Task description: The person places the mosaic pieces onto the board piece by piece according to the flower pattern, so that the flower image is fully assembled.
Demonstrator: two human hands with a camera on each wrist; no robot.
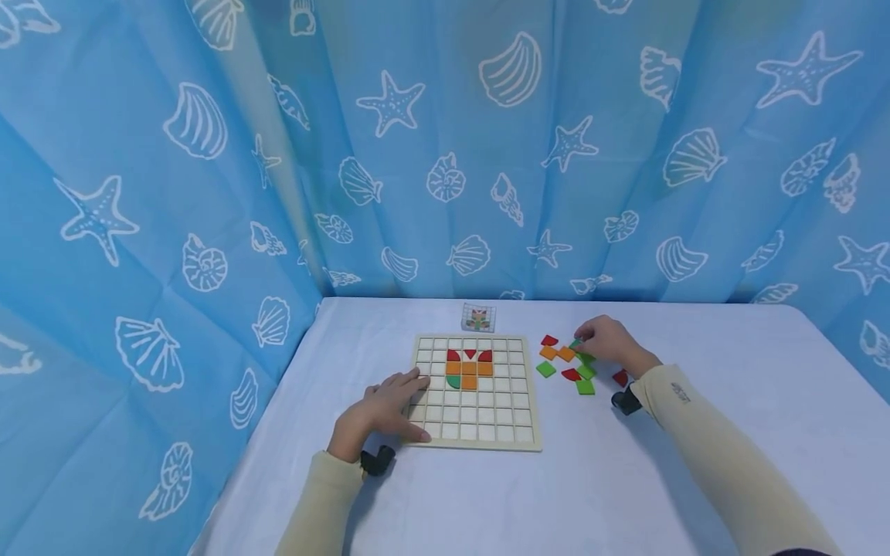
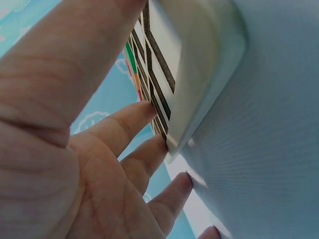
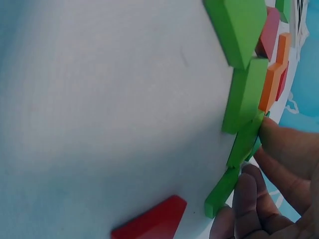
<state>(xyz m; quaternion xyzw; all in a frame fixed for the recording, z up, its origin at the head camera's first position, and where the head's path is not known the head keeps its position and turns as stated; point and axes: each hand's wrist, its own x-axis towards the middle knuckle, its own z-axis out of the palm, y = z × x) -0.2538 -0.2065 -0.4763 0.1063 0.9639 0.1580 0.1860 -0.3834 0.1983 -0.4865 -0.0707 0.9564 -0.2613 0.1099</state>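
Observation:
My left hand (image 1: 381, 407) rests on the left side of a pale wooden grid board (image 1: 480, 445), fingers spread and thumb at its near left corner. On the board lie red tiles (image 1: 485, 356), several orange square tiles (image 1: 469, 369) and one green rounded tile (image 1: 453, 381). To the right of it, my right hand (image 1: 612, 342) reaches into the loose tiles and pinches a green tile (image 1: 575, 344) between thumb and finger. That tile is mostly hidden by the fingers in the right wrist view, where light green tiles (image 3: 244, 97) lie close by.
A small picture card (image 1: 478, 317) with a coloured grid pattern lies behind the board. Loose orange tiles (image 1: 548, 352) and a red tile (image 1: 620, 378) are scattered on the white tablecloth (image 1: 487, 502). A blue curtain (image 1: 445, 216) with shell prints stands behind and at left.

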